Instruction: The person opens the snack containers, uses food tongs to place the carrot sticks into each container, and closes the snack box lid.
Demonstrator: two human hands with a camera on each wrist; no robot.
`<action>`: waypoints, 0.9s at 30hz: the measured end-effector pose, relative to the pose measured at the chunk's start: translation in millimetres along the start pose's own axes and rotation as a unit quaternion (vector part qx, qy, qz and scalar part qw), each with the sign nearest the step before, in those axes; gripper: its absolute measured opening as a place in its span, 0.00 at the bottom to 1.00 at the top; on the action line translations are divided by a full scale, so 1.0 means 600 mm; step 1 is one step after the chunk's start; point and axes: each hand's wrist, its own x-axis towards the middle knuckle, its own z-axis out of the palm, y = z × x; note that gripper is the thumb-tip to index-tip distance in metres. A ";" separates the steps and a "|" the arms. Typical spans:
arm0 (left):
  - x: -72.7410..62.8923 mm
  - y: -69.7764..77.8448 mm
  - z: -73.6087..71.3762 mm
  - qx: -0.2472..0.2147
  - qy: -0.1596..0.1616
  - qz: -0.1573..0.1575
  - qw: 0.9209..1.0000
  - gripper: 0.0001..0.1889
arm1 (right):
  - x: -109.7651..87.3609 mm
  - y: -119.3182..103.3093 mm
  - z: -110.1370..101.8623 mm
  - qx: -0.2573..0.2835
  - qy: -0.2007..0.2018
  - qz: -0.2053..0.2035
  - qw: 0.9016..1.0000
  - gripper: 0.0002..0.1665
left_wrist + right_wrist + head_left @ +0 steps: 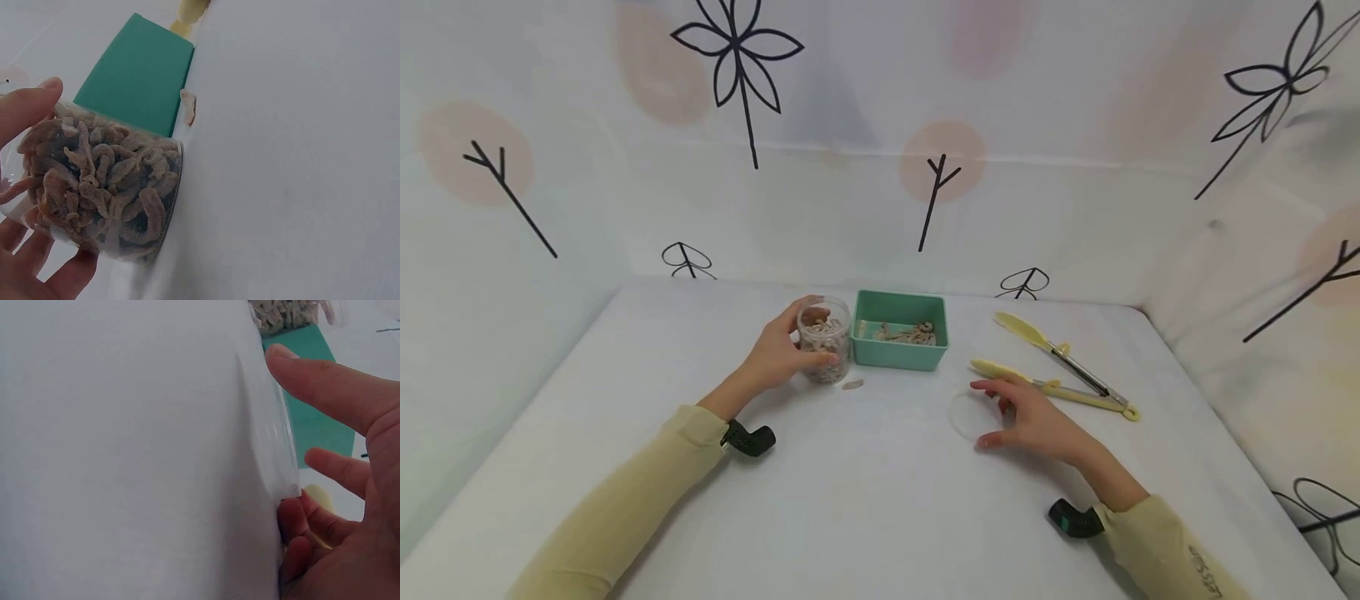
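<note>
Near the back of the table, my left hand (777, 353) grips a clear plastic jar (825, 367), thumb on one side and fingers around the other. The jar stands lidless and holds many small brownish, curled dried pieces, seen close up in the left wrist view. Right beside it is a green rectangular tub (899, 355) with some of the same pieces inside. One loose piece (853, 384) lies in front of the jar. My right hand (1037, 425) is at a clear round lid (961, 433) low over the table, thumb and fingers spread about its edge.
Yellow-tipped tongs (1078, 367) lie spread at the right, just beyond my right hand. A white cloth (865, 500) covers the table. Patterned fabric (850, 208) hangs behind it and along both sides. Each wrist wears a black camera (1075, 518).
</note>
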 end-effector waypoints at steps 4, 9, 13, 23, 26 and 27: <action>0.002 0.001 -0.001 -0.003 0.001 0.003 1.000 0.48 | 0.005 -0.005 -0.001 -0.013 -0.009 0.006 1.000 0.48; 0.001 -0.001 -0.004 -0.001 0.002 0.015 1.000 0.47 | 0.010 -0.007 -0.001 -0.021 -0.017 0.005 1.000 0.47; 0.002 0.005 -0.010 -0.002 0.007 0.025 1.000 0.47 | 0.011 -0.010 -0.002 -0.024 -0.018 -0.008 1.000 0.45; -0.008 0.041 -0.020 -0.016 0.013 0.031 0.999 0.49 | 0.008 -0.015 -0.013 -0.019 -0.004 0.050 0.999 0.45; -0.017 0.052 -0.019 -0.048 0.017 0.027 0.998 0.49 | 0.006 -0.016 -0.020 0.008 0.015 0.053 0.998 0.45; -0.020 0.055 -0.017 -0.059 0.016 0.026 0.998 0.48 | 0.005 -0.017 -0.022 0.017 0.021 0.050 0.998 0.45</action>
